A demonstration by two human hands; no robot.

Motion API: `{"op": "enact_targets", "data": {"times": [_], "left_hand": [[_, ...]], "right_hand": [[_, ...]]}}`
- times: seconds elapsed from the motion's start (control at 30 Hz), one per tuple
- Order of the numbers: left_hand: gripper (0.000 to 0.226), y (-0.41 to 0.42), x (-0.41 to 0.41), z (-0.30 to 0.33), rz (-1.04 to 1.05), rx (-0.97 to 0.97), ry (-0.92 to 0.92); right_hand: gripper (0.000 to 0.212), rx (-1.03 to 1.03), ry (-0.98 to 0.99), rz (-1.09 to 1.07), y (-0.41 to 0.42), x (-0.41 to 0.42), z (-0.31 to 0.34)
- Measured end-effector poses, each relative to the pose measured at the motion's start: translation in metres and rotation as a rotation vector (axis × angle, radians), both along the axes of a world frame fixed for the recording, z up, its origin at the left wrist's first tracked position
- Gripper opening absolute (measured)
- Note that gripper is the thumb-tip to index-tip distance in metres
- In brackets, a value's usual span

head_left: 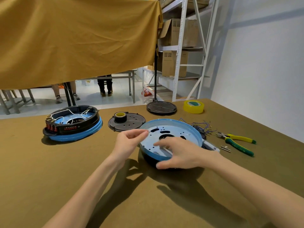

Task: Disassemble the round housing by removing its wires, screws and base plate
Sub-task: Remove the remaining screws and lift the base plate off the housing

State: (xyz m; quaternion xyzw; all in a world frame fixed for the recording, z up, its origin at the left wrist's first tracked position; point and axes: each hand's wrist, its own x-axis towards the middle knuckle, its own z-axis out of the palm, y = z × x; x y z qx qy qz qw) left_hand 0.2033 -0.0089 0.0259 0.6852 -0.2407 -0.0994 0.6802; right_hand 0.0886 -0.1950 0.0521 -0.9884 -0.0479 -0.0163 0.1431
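Observation:
A round blue housing (185, 127) lies in the middle of the table, tilted, its pale perforated inside facing up. My right hand (179, 153) reaches over its near rim, fingers spread inside it and thumb under the rim. My left hand (130, 142) hovers at its left edge, thumb and forefinger pinched together; whether they hold a small part I cannot tell. A second housing (72, 124), black on blue with white wires inside, sits at the back left. A black base plate (131, 125) lies between them. Cut wires (202, 127) are piled to the right.
A black tape roll (120, 116) sits on the base plate. Another black round plate (161, 107) and a yellow tape roll (193, 106) lie at the back. Yellow-green pliers (238, 142) and small metal bits (225, 148) lie at the right. A yellow cloth hangs behind.

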Motion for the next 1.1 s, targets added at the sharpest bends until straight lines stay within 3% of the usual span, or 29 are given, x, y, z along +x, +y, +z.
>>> {"op": "enact_targets", "data": {"times": [0.07, 0.17, 0.43, 0.5, 0.6, 0.67, 0.8, 0.93, 1.1], "left_hand": [[0.009, -0.007, -0.006, -0.004, -0.014, 0.050, -0.094], [0.009, -0.018, -0.011, -0.009, 0.021, 0.108, -0.227], [0.016, -0.029, -0.024, -0.023, 0.119, 0.158, -0.392], [0.030, -0.033, -0.030, -0.029, 0.167, 0.197, -0.447], [0.067, -0.034, -0.027, -0.040, 0.211, 0.270, -0.368], [0.077, -0.032, -0.021, -0.044, 0.151, 0.231, -0.226], [0.069, -0.033, -0.014, -0.050, 0.090, 0.110, -0.022], [0.053, -0.033, -0.009, -0.057, 0.157, 0.162, -0.063], [0.052, -0.034, -0.007, -0.061, 0.178, 0.177, -0.078]], "right_hand": [[0.053, 0.326, -0.096, -0.103, -0.003, 0.003, -0.001], [0.030, 0.562, -0.250, -0.162, -0.005, 0.009, -0.005], [0.014, 0.760, -0.289, -0.141, -0.013, 0.004, -0.010], [0.011, 0.816, -0.352, -0.177, -0.021, 0.000, -0.007], [0.009, 0.674, -0.571, -0.362, -0.057, -0.010, -0.001], [0.008, 0.501, -0.666, -0.520, -0.089, -0.023, -0.002], [0.008, 0.325, -0.648, -0.721, -0.147, -0.053, -0.026], [0.007, 0.231, -0.514, -0.762, -0.173, -0.071, -0.056], [0.010, 0.126, -0.515, -0.789, -0.187, -0.076, -0.070]]}}
